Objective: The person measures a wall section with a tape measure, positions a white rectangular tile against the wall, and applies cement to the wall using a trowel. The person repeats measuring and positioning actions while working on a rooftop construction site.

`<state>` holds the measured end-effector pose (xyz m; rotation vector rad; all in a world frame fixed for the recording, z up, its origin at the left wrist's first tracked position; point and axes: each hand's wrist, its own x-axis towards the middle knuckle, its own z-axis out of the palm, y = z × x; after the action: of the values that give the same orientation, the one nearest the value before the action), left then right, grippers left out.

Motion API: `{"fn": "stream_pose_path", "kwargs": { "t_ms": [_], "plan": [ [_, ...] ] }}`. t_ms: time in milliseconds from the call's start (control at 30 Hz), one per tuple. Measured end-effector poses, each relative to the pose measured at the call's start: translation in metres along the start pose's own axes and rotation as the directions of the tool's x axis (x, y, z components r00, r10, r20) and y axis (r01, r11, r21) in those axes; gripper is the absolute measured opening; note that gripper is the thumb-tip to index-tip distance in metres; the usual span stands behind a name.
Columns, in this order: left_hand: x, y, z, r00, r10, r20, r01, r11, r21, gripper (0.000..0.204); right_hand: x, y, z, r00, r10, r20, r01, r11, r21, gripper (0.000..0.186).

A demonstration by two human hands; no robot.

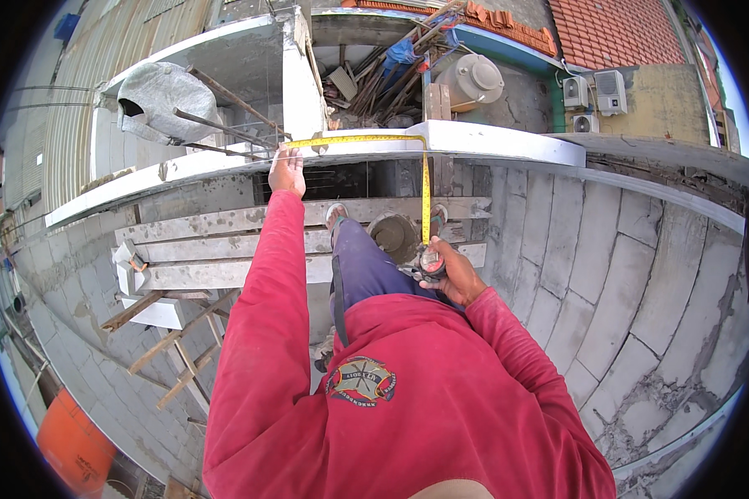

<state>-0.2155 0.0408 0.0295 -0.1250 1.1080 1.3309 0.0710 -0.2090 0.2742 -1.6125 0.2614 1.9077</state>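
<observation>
A yellow tape measure blade (354, 139) runs along the white wall top (508, 143), then bends and drops toward me. My left hand (286, 173) reaches forward to the blade's end. Its fingertips hold that end at the wall edge, with the fingers fairly straight. Close to my waist, my right hand (458, 274) is closed around the dark tape measure case (431, 261). Between my feet stands a round bucket (394, 236) with grey mortar-like material in it, partly hidden by my leg.
Wooden planks (225, 247) lie under my feet, with a gap beyond them. A grey sack (168, 101) and sticks jut over the wall at left. Wooden framing (179, 353) stands at lower left. Block walls flank me. Beyond are piled timber (383, 87) and a water tank (472, 81).
</observation>
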Motion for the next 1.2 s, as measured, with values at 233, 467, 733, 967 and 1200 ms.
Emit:
{"fn": "stream_pose_path", "kwargs": {
  "t_ms": [233, 467, 733, 967, 1200],
  "plan": [
    [-0.001, 0.002, 0.003, 1.0, -0.023, -0.006, 0.023, 1.0, -0.001, 0.049, 0.002, 0.002, -0.006, 1.0, 0.012, 0.018, -0.012, 1.0, -0.014, 0.034],
    [-0.002, 0.002, 0.003, 1.0, -0.031, -0.005, 0.031, 0.999, -0.017, 0.049, 0.005, 0.005, -0.01, 1.0, 0.006, 0.017, -0.006, 1.0, -0.014, 0.038],
    [0.0, 0.001, 0.001, 1.0, -0.021, -0.011, 0.021, 1.0, -0.012, 0.048, -0.003, -0.001, -0.003, 1.0, -0.002, 0.017, 0.002, 1.0, -0.008, 0.039],
    [0.001, 0.002, 0.001, 0.999, -0.028, -0.028, 0.028, 1.0, -0.013, 0.048, -0.001, 0.001, -0.007, 1.0, -0.007, 0.019, 0.007, 1.0, -0.001, 0.038],
    [0.0, 0.002, 0.003, 0.999, -0.031, -0.025, 0.031, 0.999, -0.02, 0.05, -0.001, -0.001, -0.007, 1.0, 0.006, 0.019, -0.006, 1.0, 0.003, 0.036]
  ]
}}
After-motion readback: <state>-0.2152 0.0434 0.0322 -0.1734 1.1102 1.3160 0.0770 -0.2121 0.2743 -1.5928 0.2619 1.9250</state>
